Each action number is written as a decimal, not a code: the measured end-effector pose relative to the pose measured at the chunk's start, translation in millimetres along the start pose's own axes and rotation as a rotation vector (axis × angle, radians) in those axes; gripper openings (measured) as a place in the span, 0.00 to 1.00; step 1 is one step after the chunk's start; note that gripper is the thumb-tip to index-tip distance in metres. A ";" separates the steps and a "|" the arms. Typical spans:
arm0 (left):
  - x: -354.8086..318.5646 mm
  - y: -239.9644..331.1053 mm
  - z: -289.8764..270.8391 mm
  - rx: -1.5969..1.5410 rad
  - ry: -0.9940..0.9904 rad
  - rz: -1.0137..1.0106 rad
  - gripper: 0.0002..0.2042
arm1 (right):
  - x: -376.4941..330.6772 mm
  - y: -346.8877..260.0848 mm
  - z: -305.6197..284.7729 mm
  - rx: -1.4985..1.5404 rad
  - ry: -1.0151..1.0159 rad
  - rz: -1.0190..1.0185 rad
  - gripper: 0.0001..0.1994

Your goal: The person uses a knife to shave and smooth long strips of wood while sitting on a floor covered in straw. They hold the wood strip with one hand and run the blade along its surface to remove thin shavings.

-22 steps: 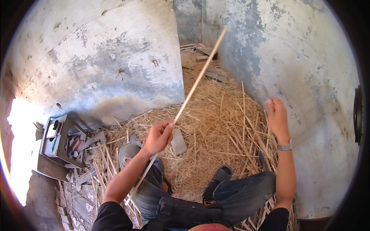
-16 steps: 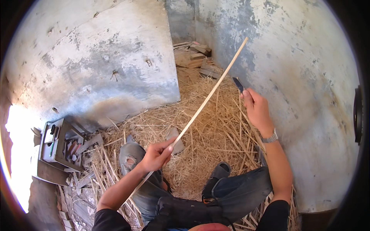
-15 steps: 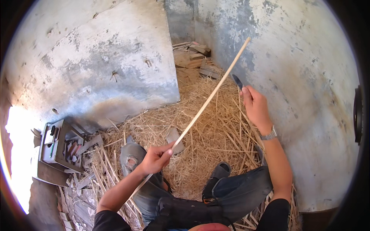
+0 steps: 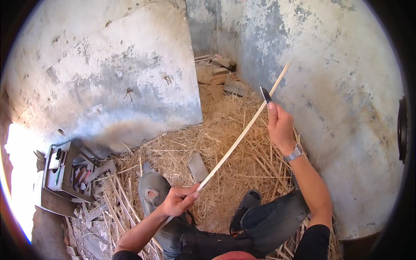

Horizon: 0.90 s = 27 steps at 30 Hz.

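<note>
A long, thin, pale wooden strip (image 4: 236, 141) slants across the middle, from near my left knee up to the far right. My left hand (image 4: 178, 200) pinches it near its lower part, thumb on top. In my right hand (image 4: 280, 125) is a short knife with a dark blade (image 4: 265, 95); its handle is hidden in my fist. The blade lies against the strip, a little below the strip's far end. A metal watch (image 4: 293, 153) is round my right wrist.
Straw and shavings (image 4: 225, 125) cover the floor, with a flat grey block (image 4: 198, 167) among them. Split sticks (image 4: 273, 167) lie by the right wall (image 4: 346, 130). A small wooden stool (image 4: 65, 167) with tools stands at left; bricks (image 4: 223, 65) are piled in the far corner.
The knife blade, apart from the strip before, now touches it. The strip's far end has come lower and slightly right. My left hand has shifted a little lower.
</note>
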State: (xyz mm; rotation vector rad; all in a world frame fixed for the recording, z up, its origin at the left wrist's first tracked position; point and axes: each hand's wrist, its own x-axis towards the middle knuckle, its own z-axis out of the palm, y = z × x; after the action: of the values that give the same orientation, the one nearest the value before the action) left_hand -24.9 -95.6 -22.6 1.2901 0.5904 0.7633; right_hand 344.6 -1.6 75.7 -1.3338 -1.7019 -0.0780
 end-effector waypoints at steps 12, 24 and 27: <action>19.3 12.4 -8.6 -0.008 0.002 0.086 0.18 | -10.5 -43.1 22.2 0.182 -0.008 -0.054 0.21; 15.7 2.3 -8.9 -0.001 0.034 0.070 0.18 | -25.0 -31.5 19.2 0.218 -0.156 -0.050 0.23; 25.6 5.4 -0.7 -0.053 0.008 0.056 0.18 | -19.5 -17.4 18.3 0.205 -0.111 0.078 0.23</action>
State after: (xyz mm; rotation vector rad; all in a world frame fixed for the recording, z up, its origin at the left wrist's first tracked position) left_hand -10.2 -74.6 -16.7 1.2594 0.5393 0.8257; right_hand 319.0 -12.7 60.2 -1.2682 -1.6973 0.2139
